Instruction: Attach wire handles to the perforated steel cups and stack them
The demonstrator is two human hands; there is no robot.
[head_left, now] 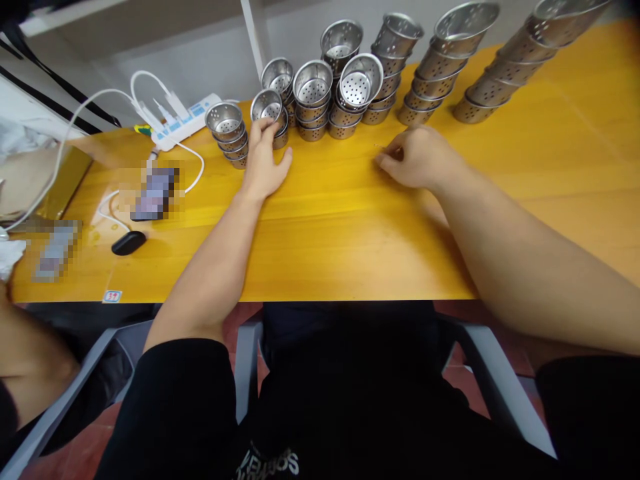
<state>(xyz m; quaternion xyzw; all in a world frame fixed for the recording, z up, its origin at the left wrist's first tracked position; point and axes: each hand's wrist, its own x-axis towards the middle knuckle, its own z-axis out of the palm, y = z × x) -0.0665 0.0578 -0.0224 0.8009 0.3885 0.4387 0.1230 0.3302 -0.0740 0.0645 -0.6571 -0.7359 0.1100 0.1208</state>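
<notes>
My left hand (265,163) reaches to a short stack of perforated metal cups. Its fingertips touch the near rim of the top cup (265,103), and its thumb sticks out to the right, apart from the cups. Just left of it stands another stack of these cups (233,140); to its right is a stack of similar cups (313,100). My right hand (417,157) is low over the table with its fingers curled in, and nothing shows in them. Nearest to it are the tall, leaning cup stacks (425,90); the hand is apart from them.
More cup stacks (500,80) stand along the back of the yellow table (350,247). At left are a white power strip (187,123) with cables, a blurred phone (156,193), a black oval device (129,243) and a cardboard box (65,180). Another person's arm (35,347) is at lower left.
</notes>
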